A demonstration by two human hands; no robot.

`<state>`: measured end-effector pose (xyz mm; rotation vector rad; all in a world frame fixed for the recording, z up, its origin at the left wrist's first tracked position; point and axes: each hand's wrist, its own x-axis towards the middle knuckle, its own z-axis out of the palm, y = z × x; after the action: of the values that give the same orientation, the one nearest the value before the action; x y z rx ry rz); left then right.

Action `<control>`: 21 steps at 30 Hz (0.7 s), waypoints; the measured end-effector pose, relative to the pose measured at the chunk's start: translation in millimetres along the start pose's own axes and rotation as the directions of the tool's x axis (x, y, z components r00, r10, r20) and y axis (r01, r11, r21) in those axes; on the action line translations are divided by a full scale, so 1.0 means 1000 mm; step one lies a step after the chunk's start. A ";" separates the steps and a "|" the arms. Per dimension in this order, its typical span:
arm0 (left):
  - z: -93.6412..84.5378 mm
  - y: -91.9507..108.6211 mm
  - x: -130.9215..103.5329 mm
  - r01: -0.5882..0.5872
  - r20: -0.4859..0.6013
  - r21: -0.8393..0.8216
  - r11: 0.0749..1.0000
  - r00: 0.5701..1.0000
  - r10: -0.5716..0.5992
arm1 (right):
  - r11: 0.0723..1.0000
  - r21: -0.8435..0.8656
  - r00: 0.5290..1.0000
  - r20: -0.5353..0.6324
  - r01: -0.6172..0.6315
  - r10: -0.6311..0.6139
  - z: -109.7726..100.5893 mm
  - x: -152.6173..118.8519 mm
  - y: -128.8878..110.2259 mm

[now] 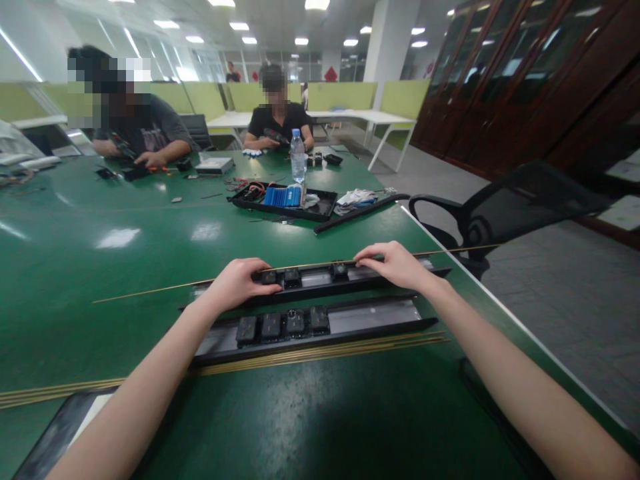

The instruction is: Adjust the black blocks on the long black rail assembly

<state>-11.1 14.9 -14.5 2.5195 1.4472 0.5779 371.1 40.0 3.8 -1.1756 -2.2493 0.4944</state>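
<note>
A long thin brass rod (320, 264) runs lengthwise over the far black channel tray (320, 291) and sticks out well past both ends. My right hand (393, 265) pinches this rod between thumb and fingertips, right of the middle. Curled over the left part of the same tray, my left hand (240, 283) has its fingers on the rod and its thumb along the near side, by a small black block (292, 278). Another black block (340, 270) sits further right in that tray. In the nearer channel tray (375, 327) stands a row of several black blocks (271, 326).
Several brass rods (320, 353) lie along the near tray's front. Beyond are a black parts tray (310, 212) with a blue stack (283, 196), a water bottle (298, 157), gloves (356, 200) and a black strip (360, 215). Two people work across the table; an office chair (525, 207) stands right.
</note>
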 end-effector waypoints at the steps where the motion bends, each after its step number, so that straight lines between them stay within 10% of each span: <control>1: 0.000 0.000 0.000 -0.002 -0.001 0.001 1.000 1.000 0.002 | 1.000 0.008 1.000 0.005 -0.009 0.009 -0.001 0.000 0.000; 21: -0.002 0.002 0.000 0.002 0.001 -0.024 1.000 1.000 -0.002 | 0.995 0.046 0.992 0.095 -0.092 0.087 -0.018 -0.002 0.012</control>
<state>-9.8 13.8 -12.0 2.4996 1.4342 0.5904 390.4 46.6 10.3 -1.2559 -2.2555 0.6503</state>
